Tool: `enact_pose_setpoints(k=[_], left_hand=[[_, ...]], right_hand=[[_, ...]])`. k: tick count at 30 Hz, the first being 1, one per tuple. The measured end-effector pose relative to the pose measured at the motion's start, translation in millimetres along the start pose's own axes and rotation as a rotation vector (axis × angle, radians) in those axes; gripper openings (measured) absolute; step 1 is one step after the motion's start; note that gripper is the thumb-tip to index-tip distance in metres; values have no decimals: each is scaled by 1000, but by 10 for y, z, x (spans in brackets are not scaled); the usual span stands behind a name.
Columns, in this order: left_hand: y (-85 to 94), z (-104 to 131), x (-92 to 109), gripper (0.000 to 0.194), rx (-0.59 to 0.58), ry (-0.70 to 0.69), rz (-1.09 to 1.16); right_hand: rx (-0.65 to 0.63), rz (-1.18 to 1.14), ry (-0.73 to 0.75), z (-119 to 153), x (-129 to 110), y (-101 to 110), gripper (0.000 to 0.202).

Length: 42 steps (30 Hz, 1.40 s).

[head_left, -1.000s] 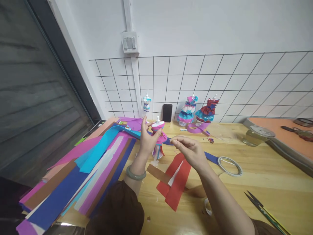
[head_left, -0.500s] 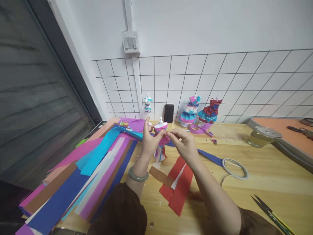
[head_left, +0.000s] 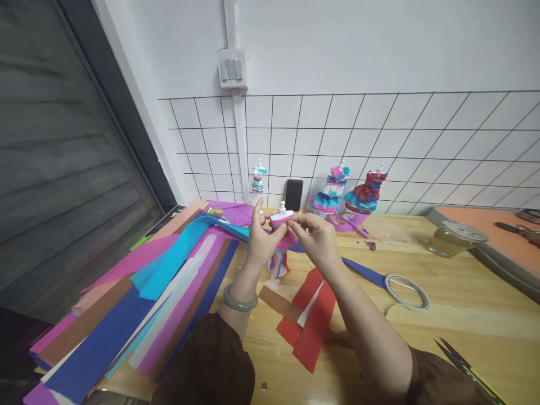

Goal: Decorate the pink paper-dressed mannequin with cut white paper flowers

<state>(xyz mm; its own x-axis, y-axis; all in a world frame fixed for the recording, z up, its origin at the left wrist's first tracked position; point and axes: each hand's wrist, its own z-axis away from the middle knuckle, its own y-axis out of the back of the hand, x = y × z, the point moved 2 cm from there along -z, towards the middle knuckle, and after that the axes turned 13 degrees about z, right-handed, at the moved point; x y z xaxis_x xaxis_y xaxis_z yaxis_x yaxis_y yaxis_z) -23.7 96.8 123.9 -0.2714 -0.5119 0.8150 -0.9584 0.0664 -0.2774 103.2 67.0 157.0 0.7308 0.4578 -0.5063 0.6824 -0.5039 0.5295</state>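
Observation:
A miniature dress form (head_left: 282, 216) with a white top and knob stands on the table, wrapped in pink crepe paper (head_left: 288, 241). My left hand (head_left: 262, 239) grips it from the left, thumb pressed on its front and one finger pointing up. From the right, my right hand (head_left: 317, 239) pinches the paper at the form's front, its thumb close to the left thumb. Strips hang around the form's stand (head_left: 277, 264). The fingertips hide part of the paper.
Crepe paper strips (head_left: 105, 332) cover the left side. Red paper pieces (head_left: 314, 332) lie in front of me, a tape roll (head_left: 407, 292) and scissors (head_left: 459, 357) to the right. Dressed forms (head_left: 331, 191) and a phone (head_left: 294, 195) stand by the wall; a tape dispenser (head_left: 455, 236) sits farther right.
My right hand has come in toward the form, its fingertips now against the pink paper beside the left thumb. The view has shifted slightly.

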Motion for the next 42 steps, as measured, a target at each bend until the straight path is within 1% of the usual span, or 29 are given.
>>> enact_pose_setpoints(k=[9,16,18,21,24,26,29,33,38,42], left_hand=[[15,-9,-13,73,-21,-13,-1],[18,-13,-17,73,-23,-6,-4],[20,-14,-23,73,-22,-6,-5],[23,-12,-18,73,-33,-13,-4],[24,-8,6,69,-57,-26,-5],[25,-7,22,66,-57,-27,2],[23,-5,39,66,-18,-26,5],[12,5,60,62,30,-48,-66],[13,11,61,58,57,-63,-86],[8,15,56,58,54,-45,-52]], right_hand=[[21,11,-14,-14,9,-26,17],[0,-11,-79,-19,3,-31,18],[-40,-74,-134,-25,9,-44,20],[-114,-267,-248,-45,21,-68,20],[-144,-409,-319,-65,21,-81,20],[-146,-446,-332,-67,14,-83,19],[-145,-486,-329,-54,-4,-90,18],[-157,-533,-316,-27,-10,-98,19],[-194,-601,-348,-4,71,-87,19],[-161,-630,-371,10,106,-74,21]])
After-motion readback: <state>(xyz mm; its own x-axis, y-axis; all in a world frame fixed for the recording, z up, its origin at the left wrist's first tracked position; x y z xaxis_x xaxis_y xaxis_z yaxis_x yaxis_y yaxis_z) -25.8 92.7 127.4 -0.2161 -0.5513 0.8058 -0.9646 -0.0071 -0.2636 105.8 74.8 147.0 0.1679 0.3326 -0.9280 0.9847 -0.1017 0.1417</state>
